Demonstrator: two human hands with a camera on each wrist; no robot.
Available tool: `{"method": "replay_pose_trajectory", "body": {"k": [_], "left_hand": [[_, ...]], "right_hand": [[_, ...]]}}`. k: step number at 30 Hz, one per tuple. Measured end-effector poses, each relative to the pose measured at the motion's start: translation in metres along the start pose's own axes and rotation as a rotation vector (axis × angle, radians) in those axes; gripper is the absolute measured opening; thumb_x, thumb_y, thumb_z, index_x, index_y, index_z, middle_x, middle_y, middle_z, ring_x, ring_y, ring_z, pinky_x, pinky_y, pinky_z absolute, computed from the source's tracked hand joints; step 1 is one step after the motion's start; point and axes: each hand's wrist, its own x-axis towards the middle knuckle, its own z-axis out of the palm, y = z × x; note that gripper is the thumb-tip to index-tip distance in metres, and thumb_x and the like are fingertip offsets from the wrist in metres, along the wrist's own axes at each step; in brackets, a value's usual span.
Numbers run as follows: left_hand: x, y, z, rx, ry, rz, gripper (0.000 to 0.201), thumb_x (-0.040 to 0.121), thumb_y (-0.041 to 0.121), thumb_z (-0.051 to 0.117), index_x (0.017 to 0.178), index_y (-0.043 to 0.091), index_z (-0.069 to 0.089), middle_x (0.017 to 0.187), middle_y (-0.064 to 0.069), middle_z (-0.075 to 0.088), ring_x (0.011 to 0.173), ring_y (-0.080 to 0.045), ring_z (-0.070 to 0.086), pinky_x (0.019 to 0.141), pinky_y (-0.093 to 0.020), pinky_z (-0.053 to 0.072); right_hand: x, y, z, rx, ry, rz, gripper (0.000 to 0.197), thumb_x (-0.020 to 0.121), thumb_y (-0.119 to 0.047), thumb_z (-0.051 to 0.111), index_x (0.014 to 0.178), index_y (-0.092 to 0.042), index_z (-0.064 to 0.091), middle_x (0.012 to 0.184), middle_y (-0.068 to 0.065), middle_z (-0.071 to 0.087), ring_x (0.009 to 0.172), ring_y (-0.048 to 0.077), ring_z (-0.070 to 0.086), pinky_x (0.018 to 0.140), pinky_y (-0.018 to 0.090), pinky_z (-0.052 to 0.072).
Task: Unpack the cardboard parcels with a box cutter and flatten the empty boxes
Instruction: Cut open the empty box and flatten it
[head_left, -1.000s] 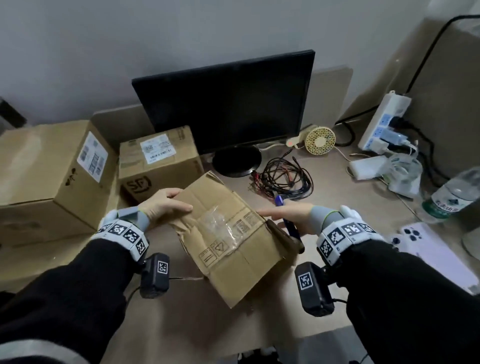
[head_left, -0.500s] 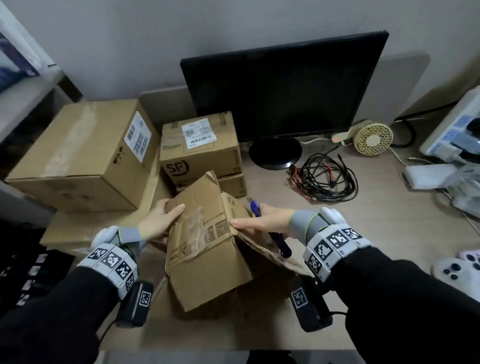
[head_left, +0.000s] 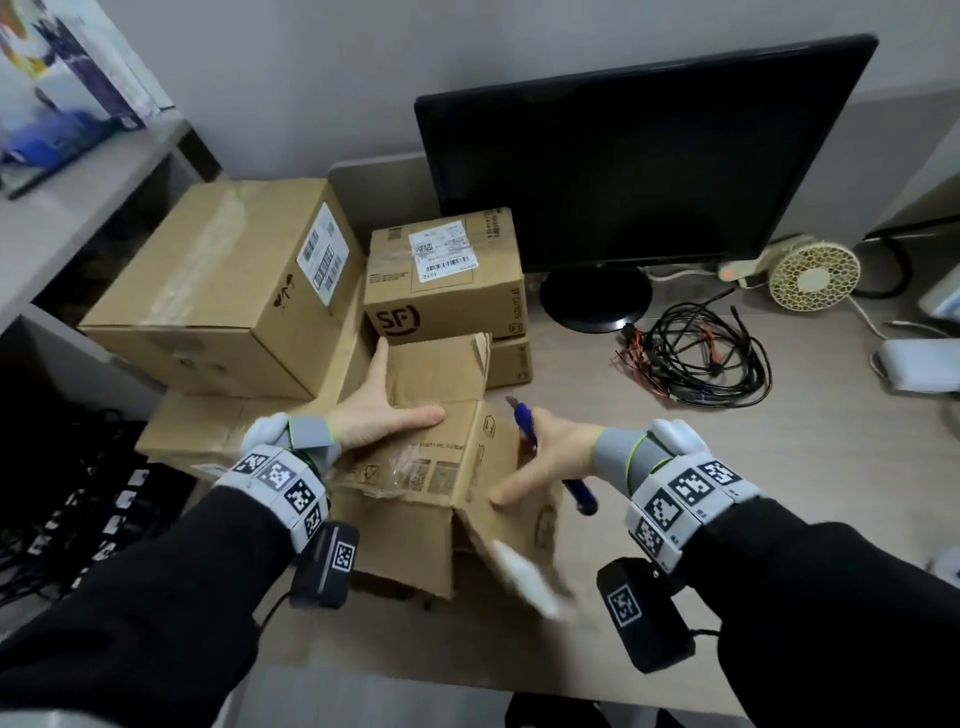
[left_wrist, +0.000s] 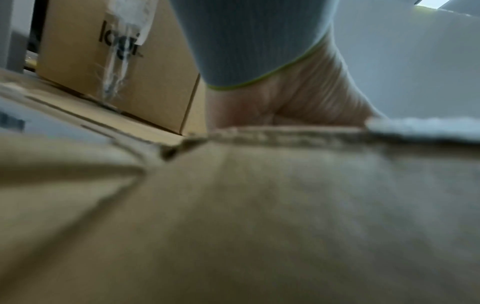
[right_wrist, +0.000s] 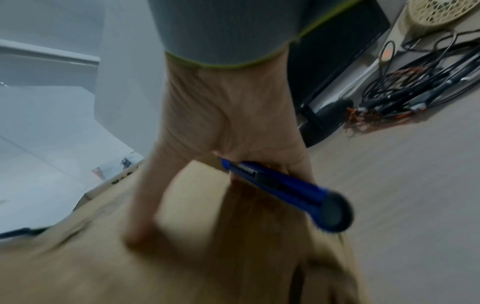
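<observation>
Since half a second ago the opened cardboard box (head_left: 441, 467) has been tipped further over against the desk (head_left: 779, 467), and both hands have shifted on it. The left hand (head_left: 382, 410) lies flat with straight fingers along the box's far-left side and the thumb pressed across its top panel. The right hand (head_left: 550, 457) keeps the blue box cutter (head_left: 550, 457) tucked against the palm while a straight finger pushes on the box's right face; which fingers curl round the handle is hidden.

The box's near flap is smeared by motion, and a white blur beside it near the desk's front edge cannot be identified. Both wrist views are soft: the left wrist shows mostly blurred cardboard (left_wrist: 233, 216), the right wrist the cutter's (right_wrist: 285, 189) dark end cap.

At the desk's back-left corner, the medium parcel (head_left: 447, 280) reads "SF" and carries a white barcode label; the small print on it is illegible. The large parcel (head_left: 228, 286) bears barcode stickers, and "logi" shows on its side (left_wrist: 116, 61) in the left-wrist view. A thinner box (head_left: 511, 361) under the SF parcel is mostly covered.
</observation>
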Motion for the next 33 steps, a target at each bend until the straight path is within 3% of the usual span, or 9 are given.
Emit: {"method": "replay_pose_trajectory", "body": {"k": [3, 5, 10, 15, 19, 22, 24, 29, 33], "left_hand": [[0.005, 0.015, 0.000, 0.113, -0.139, 0.088, 0.168, 0.020, 0.077, 0.079, 0.150, 0.030, -0.016, 0.154, 0.003, 0.021, 0.135, -0.005, 0.025, 0.109, -0.020, 0.019], [0.008, 0.022, 0.001, 0.190, -0.204, 0.104, 0.165, 0.020, 0.075, 0.080, 0.150, 0.032, -0.013, 0.148, 0.007, 0.028, 0.130, -0.005, 0.034, 0.108, -0.020, 0.023], [0.007, 0.029, 0.003, 0.296, -0.246, 0.132, 0.156, 0.028, 0.068, 0.085, 0.150, 0.037, -0.006, 0.144, 0.012, 0.033, 0.129, -0.007, 0.040, 0.109, -0.025, 0.030], [0.005, 0.028, 0.003, 0.289, -0.251, 0.158, 0.146, 0.037, 0.056, 0.087, 0.151, 0.036, -0.003, 0.143, 0.016, 0.032, 0.131, -0.006, 0.038, 0.108, -0.025, 0.030], [0.004, 0.023, 0.003, 0.280, -0.260, 0.162, 0.142, 0.039, 0.053, 0.086, 0.150, 0.038, -0.001, 0.146, 0.014, 0.033, 0.131, -0.006, 0.039, 0.111, -0.029, 0.031], [0.006, 0.021, 0.002, 0.274, -0.246, 0.173, 0.141, 0.039, 0.055, 0.085, 0.150, 0.039, 0.000, 0.148, 0.014, 0.031, 0.132, -0.005, 0.037, 0.112, -0.029, 0.030], [0.007, 0.019, 0.003, 0.271, -0.244, 0.182, 0.141, 0.038, 0.056, 0.085, 0.151, 0.038, 0.002, 0.150, 0.014, 0.029, 0.134, -0.004, 0.035, 0.113, -0.029, 0.029], [0.010, 0.011, 0.003, 0.258, -0.225, 0.188, 0.140, 0.036, 0.056, 0.083, 0.152, 0.034, 0.008, 0.147, 0.017, 0.029, 0.134, -0.001, 0.032, 0.111, -0.022, 0.025], [0.013, 0.003, 0.001, 0.218, -0.175, 0.171, 0.139, 0.032, 0.061, 0.084, 0.150, 0.040, 0.011, 0.144, 0.006, 0.037, 0.132, -0.005, 0.035, 0.115, -0.033, 0.028]], "right_hand": [[0.003, 0.011, -0.006, -0.023, -0.090, 0.020, 0.040, 0.073, -0.021, 0.076, 0.097, -0.016, 0.045, 0.125, 0.010, 0.059, 0.104, 0.024, 0.060, 0.086, 0.044, 0.054], [0.007, 0.015, -0.012, 0.111, -0.052, 0.010, 0.023, 0.086, -0.003, 0.061, 0.086, -0.016, 0.041, 0.121, 0.007, 0.062, 0.102, 0.021, 0.059, 0.081, 0.041, 0.052], [0.022, 0.016, -0.009, 0.294, 0.035, 0.053, 0.010, 0.094, -0.015, 0.055, 0.092, -0.018, 0.046, 0.120, 0.007, 0.063, 0.099, 0.017, 0.059, 0.067, 0.031, 0.046], [0.039, 0.003, 0.016, 0.165, -0.053, 0.170, 0.027, 0.092, -0.031, 0.052, 0.112, -0.013, 0.048, 0.115, 0.009, 0.056, 0.114, 0.024, 0.055, 0.077, 0.035, 0.043], [0.052, -0.004, 0.027, 0.275, -0.088, 0.193, 0.028, 0.093, -0.010, 0.037, 0.069, -0.010, 0.052, 0.062, 0.002, 0.065, 0.079, 0.023, 0.051, 0.085, 0.035, 0.038], [0.061, -0.008, 0.029, 0.192, -0.139, 0.218, 0.026, 0.093, -0.005, 0.037, 0.073, -0.008, 0.054, 0.094, 0.014, 0.067, 0.102, 0.034, 0.056, 0.106, 0.043, 0.037], [0.069, -0.005, 0.030, 0.149, -0.185, 0.249, 0.025, 0.087, -0.008, 0.040, 0.063, -0.010, 0.047, 0.074, 0.012, 0.056, 0.083, 0.029, 0.054, 0.099, 0.041, 0.043], [0.077, -0.001, 0.032, 0.098, -0.242, 0.361, 0.035, 0.088, -0.005, 0.038, 0.054, -0.009, 0.038, 0.038, 0.005, 0.043, 0.053, 0.021, 0.041, 0.054, 0.023, 0.038], [0.086, -0.007, 0.035, 0.016, -0.365, 0.349, 0.021, 0.083, -0.014, 0.052, 0.063, -0.009, 0.045, 0.065, 0.010, 0.051, 0.064, 0.023, 0.051, 0.073, 0.030, 0.046]]}}
